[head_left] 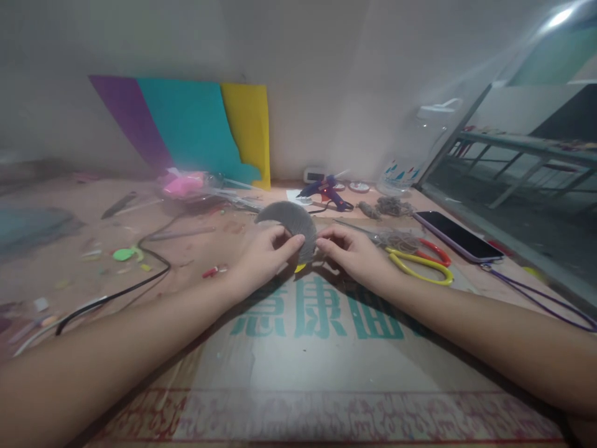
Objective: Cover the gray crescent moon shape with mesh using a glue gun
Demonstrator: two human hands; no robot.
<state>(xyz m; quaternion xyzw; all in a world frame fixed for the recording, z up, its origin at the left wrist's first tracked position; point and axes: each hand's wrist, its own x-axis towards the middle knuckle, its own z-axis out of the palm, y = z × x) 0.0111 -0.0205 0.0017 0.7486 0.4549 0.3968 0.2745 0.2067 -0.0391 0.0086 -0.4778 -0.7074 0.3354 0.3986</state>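
A grey crescent-shaped piece (290, 216) with fine ridges, like wound yarn, stands in the middle of the table. A small yellow tip (300, 268) shows at its lower end. My left hand (273, 252) is closed on the crescent, thumb across its face and fingers behind. At the crescent's right edge, my right hand (347, 249) is closed in a pinch. What lies between its fingertips is too small to make out. Scissors with red and yellow handles (422, 264) lie just right of my right hand, and grey yarn (394, 207) lies behind them.
A purple and orange glue gun (329, 191) rests behind the crescent. A phone (459, 236) with a strap lies at right, near a clear plastic jug (405, 155). Coloured sheets (186, 130) lean on the wall. A black cable (135, 283) and scraps lie at left.
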